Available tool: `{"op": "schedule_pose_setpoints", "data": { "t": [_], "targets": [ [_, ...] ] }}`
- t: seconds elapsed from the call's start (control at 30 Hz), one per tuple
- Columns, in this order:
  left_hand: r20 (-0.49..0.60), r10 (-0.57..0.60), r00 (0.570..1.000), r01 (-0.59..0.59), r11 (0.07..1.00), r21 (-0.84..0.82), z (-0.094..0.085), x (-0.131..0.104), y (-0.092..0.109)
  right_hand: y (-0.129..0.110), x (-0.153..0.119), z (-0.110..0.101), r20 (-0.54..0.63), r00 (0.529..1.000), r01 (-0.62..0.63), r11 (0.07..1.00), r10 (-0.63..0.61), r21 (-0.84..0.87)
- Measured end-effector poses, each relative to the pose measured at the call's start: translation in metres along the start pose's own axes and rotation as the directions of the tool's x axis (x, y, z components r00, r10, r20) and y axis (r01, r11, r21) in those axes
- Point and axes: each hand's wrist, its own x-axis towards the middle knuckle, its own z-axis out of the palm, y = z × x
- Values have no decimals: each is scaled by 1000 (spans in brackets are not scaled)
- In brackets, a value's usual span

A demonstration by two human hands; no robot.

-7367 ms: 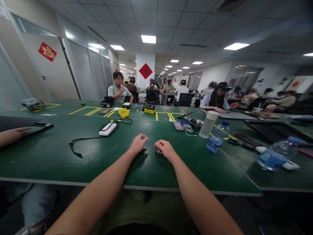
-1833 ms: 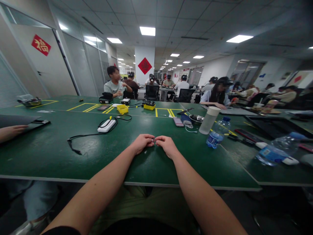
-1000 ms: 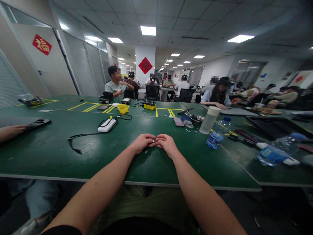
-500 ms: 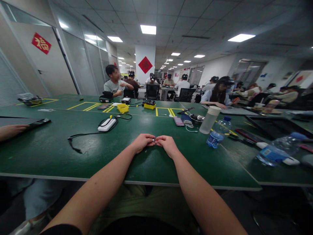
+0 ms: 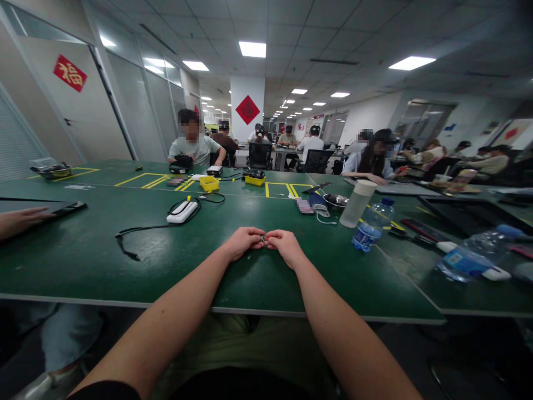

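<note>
Both my hands rest close together over the green table [image 5: 258, 289], fingertips nearly meeting. My left hand [image 5: 244, 243] is closed in a pinch on a tiny metallic-looking piece [image 5: 262, 238], too small to name. From the other side my right hand [image 5: 283, 246] is also pinched, its thumb and forefinger at the same piece; whether it grips that piece or another one is hidden by the fingers. Left of my hands lies a white power bank [image 5: 182, 213] with a black cable [image 5: 144, 229] trailing from it.
A water bottle [image 5: 373, 225] and a frosted bottle [image 5: 357, 204] stand to the right; another bottle [image 5: 478, 254] lies tilted beyond. Yellow trays [image 5: 209, 184] sit further back. A co-worker's hand [image 5: 25, 219] rests on a dark flat device at left. Several people sit across the room.
My fingertips have shifted very slightly around the small piece, which now looks darker. The person across the table has turned forward and lowered their arms.
</note>
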Motion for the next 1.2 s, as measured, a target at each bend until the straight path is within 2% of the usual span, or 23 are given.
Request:
{"op": "schedule_pose_setpoints", "data": {
  "t": [0.43,0.73,1.03,1.2],
  "targets": [
    [-6,14,1000,-14,1000,9,0,3,-3,-6,-5,1,40,998,51,998,-49,-40],
    [41,23,999,-24,1000,10,-3,2,-4,-9,-5,2,41,997,-66,984,60,167],
    [7,56,998,-56,998,-40,-1,1,-2,-10,-7,3,30,998,-53,984,49,169],
    [-8,14,1000,-15,993,-115,-2,2,-2,-8,-5,2,14,999,-48,986,46,158]
  ]
}}
